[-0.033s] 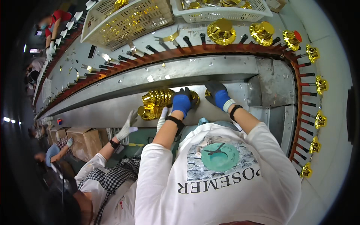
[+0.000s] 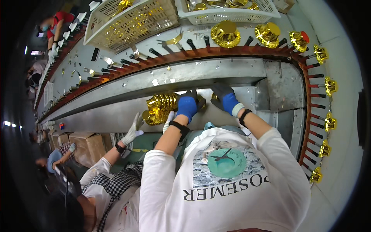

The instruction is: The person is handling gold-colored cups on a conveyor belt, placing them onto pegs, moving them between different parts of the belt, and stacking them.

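My left hand, in a blue glove with dark fingers, curls around a shiny gold flared cup at the right end of a row. Its fingers cover much of that piece. A stack of nested gold cups lies on its side just left of this hand, with more gold cups lying in front. To the right, my right hand, gloved the same way, has its fingers closed on another small gold piece, mostly hidden by the glove. Both hands rest low over the metal worktop.
A co-worker's white-gloved hand is close to the stack's left front. Beyond the metal ledge runs a curved track with black pegs, several carrying gold cups. White baskets of gold parts stand behind. A cardboard box is at left.
Dark fingers of my left hand now cover more of the gold cup at the row's right end. The co-worker's gloved hand has shifted slightly right.
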A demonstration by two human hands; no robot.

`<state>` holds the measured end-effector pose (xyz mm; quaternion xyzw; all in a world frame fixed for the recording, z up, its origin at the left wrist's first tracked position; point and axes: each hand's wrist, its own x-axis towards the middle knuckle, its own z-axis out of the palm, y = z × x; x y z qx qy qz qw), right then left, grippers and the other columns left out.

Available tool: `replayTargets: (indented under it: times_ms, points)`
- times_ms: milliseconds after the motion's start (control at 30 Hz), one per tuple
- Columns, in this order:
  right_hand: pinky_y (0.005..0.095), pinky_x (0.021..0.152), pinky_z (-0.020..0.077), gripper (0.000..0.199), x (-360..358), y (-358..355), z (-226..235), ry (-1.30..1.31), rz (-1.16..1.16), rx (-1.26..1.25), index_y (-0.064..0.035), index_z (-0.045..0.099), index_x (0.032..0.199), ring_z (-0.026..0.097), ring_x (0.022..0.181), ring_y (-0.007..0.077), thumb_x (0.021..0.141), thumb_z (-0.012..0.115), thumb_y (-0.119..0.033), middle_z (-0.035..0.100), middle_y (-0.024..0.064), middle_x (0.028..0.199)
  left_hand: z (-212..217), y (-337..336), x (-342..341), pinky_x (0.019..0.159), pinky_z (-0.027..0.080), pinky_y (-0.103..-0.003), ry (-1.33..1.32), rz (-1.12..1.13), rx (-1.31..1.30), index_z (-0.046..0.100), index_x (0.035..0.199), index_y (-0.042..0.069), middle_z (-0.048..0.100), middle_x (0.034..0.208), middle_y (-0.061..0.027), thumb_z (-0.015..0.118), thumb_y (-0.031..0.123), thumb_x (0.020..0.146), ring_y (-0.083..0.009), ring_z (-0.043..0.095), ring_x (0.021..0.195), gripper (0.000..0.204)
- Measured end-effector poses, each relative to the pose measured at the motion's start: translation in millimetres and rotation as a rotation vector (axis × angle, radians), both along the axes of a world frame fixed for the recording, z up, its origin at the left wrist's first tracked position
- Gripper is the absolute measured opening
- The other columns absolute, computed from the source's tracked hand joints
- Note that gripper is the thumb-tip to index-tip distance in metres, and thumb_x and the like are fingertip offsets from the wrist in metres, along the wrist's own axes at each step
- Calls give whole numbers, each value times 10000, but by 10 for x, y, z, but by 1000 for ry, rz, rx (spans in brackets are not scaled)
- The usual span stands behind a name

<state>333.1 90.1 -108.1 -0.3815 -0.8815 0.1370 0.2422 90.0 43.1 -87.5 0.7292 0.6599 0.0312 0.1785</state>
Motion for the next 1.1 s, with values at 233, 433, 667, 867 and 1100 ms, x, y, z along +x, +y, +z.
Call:
replayTargets:
  times_ms: [233,433,667,867,1100]
  points:
    - [551,989,514,573,106,1137,2269,295,-323,755,-165,685,1410,621,1225,403,875,829,-309,648,162,1378,2187,1227,154,845,605,-494,-206,-56,833,581,1447,9,731,1192,-260,852,481,868,-442,741,986,795]
    - [495,911,563,349,145,1808,2162,77,-168,297,-61,745,1203,713,1039,381,916,779,-256,751,161,1118,1905,1943,-58,861,601,-504,-228,-160,631,641,1432,115,751,1124,-245,819,502,898,-437,747,990,683]
    - [503,867,569,254,118,694,2206,335,-20,244,-79,760,1057,712,962,395,812,817,-122,749,155,1052,1990,598,-64,731,595,-427,-382,-67,591,708,1279,56,743,1057,-194,862,263,876,-344,738,818,479]
    - [509,909,551,375,101,141,539,95,-24,-336,-88,721,1191,682,1034,436,839,795,-194,719,203,1070,12,-71,-158,777,574,-535,-249,42,115,636,1309,74,707,1102,-234,779,403,918,-445,706,947,531]
    - [544,966,536,633,-12,37,113,-130,-139,-141,-102,661,1342,650,1183,419,809,784,-421,670,209,1296,-85,-83,-6,809,585,-552,79,69,-145,457,1541,95,657,1358,-260,803,599,835,-457,732,1015,934]
